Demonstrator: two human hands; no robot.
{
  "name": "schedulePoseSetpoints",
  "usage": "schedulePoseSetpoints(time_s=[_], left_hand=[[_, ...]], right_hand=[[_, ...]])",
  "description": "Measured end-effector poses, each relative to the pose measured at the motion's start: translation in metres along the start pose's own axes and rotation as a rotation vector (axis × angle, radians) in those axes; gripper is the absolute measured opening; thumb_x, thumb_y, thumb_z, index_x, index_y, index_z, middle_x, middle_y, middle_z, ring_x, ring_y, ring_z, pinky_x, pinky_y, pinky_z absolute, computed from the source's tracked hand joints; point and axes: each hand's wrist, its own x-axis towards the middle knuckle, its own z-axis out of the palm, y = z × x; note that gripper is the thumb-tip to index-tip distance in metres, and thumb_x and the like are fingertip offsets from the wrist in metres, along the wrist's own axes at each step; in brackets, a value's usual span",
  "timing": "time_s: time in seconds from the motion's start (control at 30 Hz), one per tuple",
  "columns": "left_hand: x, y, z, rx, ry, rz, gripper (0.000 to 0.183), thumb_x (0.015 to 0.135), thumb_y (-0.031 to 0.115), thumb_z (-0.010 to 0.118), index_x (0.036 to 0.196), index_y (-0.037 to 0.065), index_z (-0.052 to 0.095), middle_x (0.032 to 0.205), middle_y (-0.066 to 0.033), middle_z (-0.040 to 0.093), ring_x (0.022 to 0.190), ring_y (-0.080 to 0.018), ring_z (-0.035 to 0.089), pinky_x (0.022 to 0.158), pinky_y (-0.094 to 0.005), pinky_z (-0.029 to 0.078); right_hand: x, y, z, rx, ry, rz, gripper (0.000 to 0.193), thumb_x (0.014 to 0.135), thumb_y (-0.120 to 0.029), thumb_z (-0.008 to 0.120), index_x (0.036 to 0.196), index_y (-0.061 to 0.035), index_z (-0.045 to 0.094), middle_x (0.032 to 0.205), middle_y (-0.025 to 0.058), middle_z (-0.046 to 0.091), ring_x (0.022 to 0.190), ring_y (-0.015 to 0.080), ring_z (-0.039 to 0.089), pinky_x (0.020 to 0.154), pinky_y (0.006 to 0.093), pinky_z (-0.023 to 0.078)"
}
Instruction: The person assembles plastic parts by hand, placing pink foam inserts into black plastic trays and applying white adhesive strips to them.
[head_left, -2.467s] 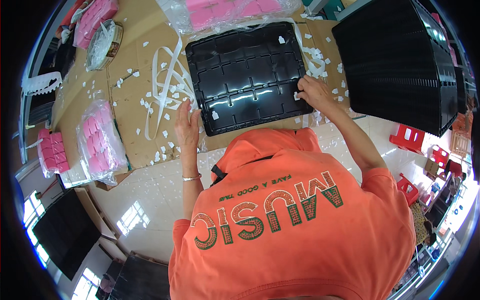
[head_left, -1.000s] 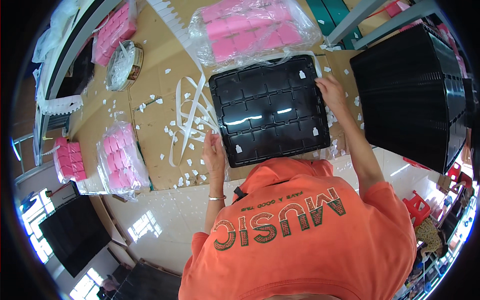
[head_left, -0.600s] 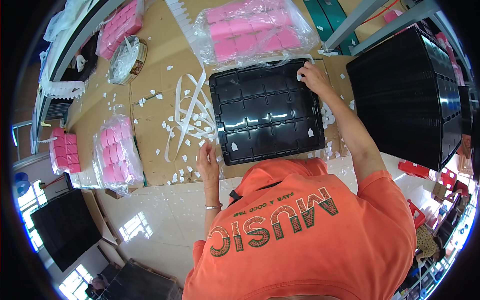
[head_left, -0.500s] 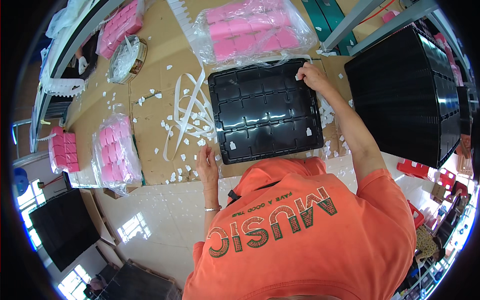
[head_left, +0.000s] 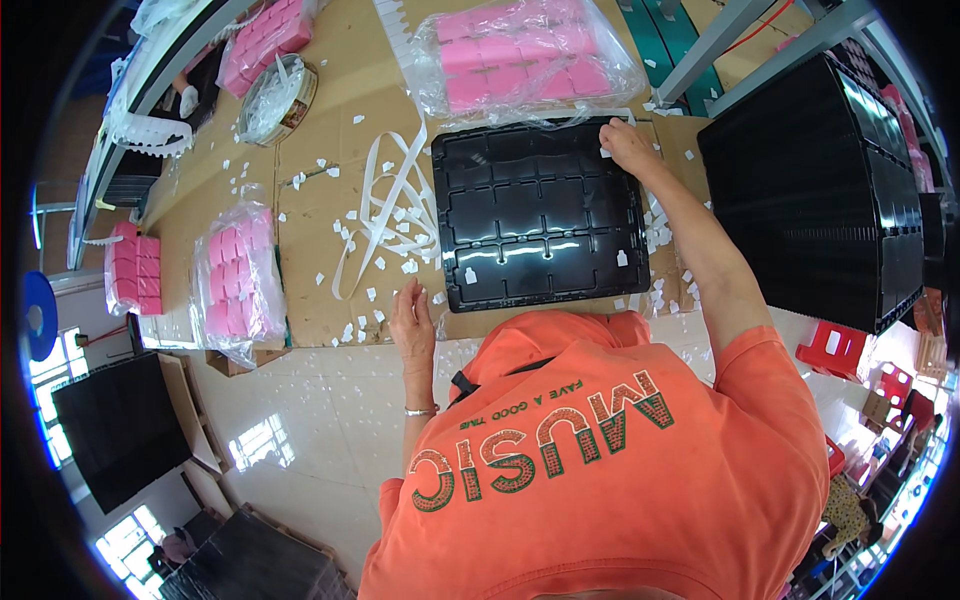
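Observation:
A black plastic tray (head_left: 545, 215) with a grid of shallow compartments lies on the cardboard-covered table in front of me. My right hand (head_left: 628, 150) is at its far right corner, fingers pinched, with a small white piece (head_left: 605, 153) at the tips. One white piece (head_left: 470, 275) sits near the tray's near left corner, another (head_left: 622, 258) near its right edge. My left hand (head_left: 411, 322) hovers beside the near left corner by the table's front edge, fingers slightly apart, holding nothing I can see. Tangled white strips (head_left: 385, 215) lie left of the tray.
Plastic-wrapped pink blocks (head_left: 525, 55) stand beyond the tray; another wrapped pack (head_left: 238, 275) is at left. A round tub (head_left: 278, 100) holds clear plastic. Stacked black trays (head_left: 800, 190) rise at right below a grey metal frame (head_left: 715, 50). White scraps litter the cardboard (head_left: 310, 240).
The view has shifted a little. My right hand stays pinched at the tray's far right corner. My left hand stays beside the near left corner, its fingers still slightly apart.

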Motion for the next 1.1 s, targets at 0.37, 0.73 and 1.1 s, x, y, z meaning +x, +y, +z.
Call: schedulePoseSetpoints(time_s=[0.37,0.73,1.1], left_hand=[[-0.004,0.000,0.007,-0.013,-0.001,0.014,0.023,0.086,0.003,0.055,0.109,0.001,0.057,0.091,-0.0137,0.063,0.083,-0.0287,0.062,0.071,-0.0380,0.050],[0.023,0.012,0.032,0.176,-0.221,0.236,0.023,0.070,0.011,0.072,0.091,0.004,0.066,0.087,-0.0095,0.059,0.082,-0.0289,0.056,0.072,-0.0378,0.046],[0.020,0.014,0.050,0.303,-0.211,0.417,0.014,0.068,0.010,0.070,0.082,0.007,0.065,0.083,-0.0059,0.055,0.081,-0.0264,0.052,0.072,-0.0383,0.044]], right_hand=[[-0.091,-0.012,-0.013,0.172,0.454,-0.072,0.007,0.085,-0.008,0.052,0.090,-0.0058,0.056,0.086,0.0132,0.053,0.084,0.0344,0.055,0.073,0.0423,0.045],[-0.206,-0.014,-0.010,0.159,0.209,0.270,0.017,0.084,-0.010,0.056,0.100,-0.0075,0.062,0.094,0.0124,0.060,0.087,0.0332,0.060,0.076,0.0388,0.048],[-0.199,-0.051,0.011,0.154,0.080,0.144,0.016,0.079,-0.011,0.063,0.095,-0.0098,0.065,0.085,0.0081,0.052,0.085,0.0268,0.057,0.074,0.0370,0.047]])
